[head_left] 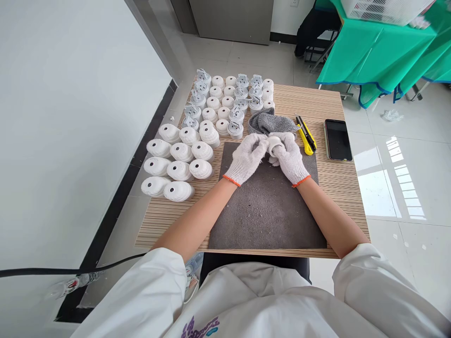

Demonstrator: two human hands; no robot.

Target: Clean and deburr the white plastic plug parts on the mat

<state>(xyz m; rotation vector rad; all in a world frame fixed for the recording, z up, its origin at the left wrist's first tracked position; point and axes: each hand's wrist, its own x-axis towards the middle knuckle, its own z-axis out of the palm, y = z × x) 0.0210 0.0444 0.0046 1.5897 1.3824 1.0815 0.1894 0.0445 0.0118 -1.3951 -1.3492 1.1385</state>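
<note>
My right hand, in a white knit glove with an orange cuff, grips a small white ring-shaped plastic part, open end towards me. Close against its left side is my left hand, gloved the same way, thumb and fingers pinched together. What lies between those left fingertips is too small to make out. Both hands are above the top edge of a dark grey mat that is dotted with small white shavings. Just beyond them lies a crumpled grey cloth. A yellow utility knife rests right of my right hand.
Rows of ribbed white plastic housings fill the table's left side. Farther back, several carry grey socket-like tops. A black phone lies at the right. Beyond stands a green-covered table with a white basket; a person's leg shows beside it.
</note>
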